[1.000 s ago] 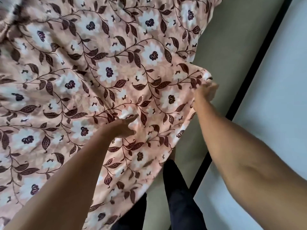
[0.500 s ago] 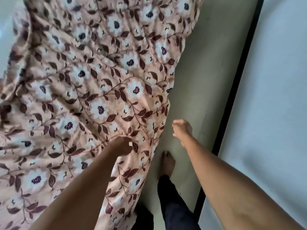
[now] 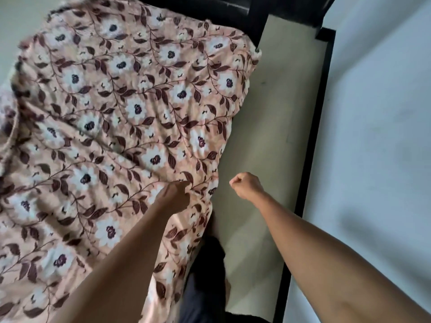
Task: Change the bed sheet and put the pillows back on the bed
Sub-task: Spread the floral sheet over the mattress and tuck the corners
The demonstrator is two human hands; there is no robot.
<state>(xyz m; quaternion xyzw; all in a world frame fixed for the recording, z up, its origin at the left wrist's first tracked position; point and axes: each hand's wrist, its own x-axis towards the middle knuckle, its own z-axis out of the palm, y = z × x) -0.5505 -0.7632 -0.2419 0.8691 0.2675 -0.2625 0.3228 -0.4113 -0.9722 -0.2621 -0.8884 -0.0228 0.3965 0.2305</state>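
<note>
On the bed (image 3: pixel 235 10): sheet (image 3: pixel 130 117), floral, spread flat, its right edge draping toward the floor (image 3: pixel 268 136). I judge it light, soft and limp, best gripped at the hem. Left hand (image 3: pixel 173 197) pinches a fold near that edge; right hand (image 3: pixel 247 185) is fisted and empty, just beside.

Single head-worn wide-angle view, steeply downward from close above, bed sheet (image 3: pixel 121 127) at left, floor (image 3: pixel 268 136) at right

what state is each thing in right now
sheet: spread out, wrinkled, right edge hanging loose
left hand: gripping a fold of the sheet near its edge
right hand: closed fist, holding nothing, above the floor
bed frame: far end uncovered
</note>
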